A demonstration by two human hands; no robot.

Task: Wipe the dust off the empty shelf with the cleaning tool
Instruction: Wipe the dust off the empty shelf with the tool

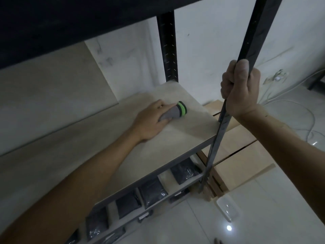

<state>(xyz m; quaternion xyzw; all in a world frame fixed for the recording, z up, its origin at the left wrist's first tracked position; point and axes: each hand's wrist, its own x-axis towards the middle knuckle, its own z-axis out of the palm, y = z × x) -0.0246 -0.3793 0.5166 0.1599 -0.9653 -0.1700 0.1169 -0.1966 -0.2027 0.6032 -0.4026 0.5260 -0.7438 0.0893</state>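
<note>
Bare forearms reach in; no writing is legible. Pale shelf (175, 138) carries the grey-and-green cleaning tool (174, 112), pressed beneath left hand (149, 120). Right hand (241, 88) is clamped around black upright post (253, 32). Dark packets (151, 191) lie below.

1. The room is dim and grey-toned; the picture looks underexposed and faintly grainy.
2. A small hard glare spot sits on the glossy white floor tiles (229, 228), well below the fingers (228, 80) wrapped round the black metal upright post (253, 43).
3. The underside of the dark upper shelf board (70, 23) is almost black, without detail.
4. A soft shadow falls on the pale wooden shelf surface (190, 124), just past the fingertips there.
5. Straight lines bow toward the edges; the forearms look stretched.
</note>
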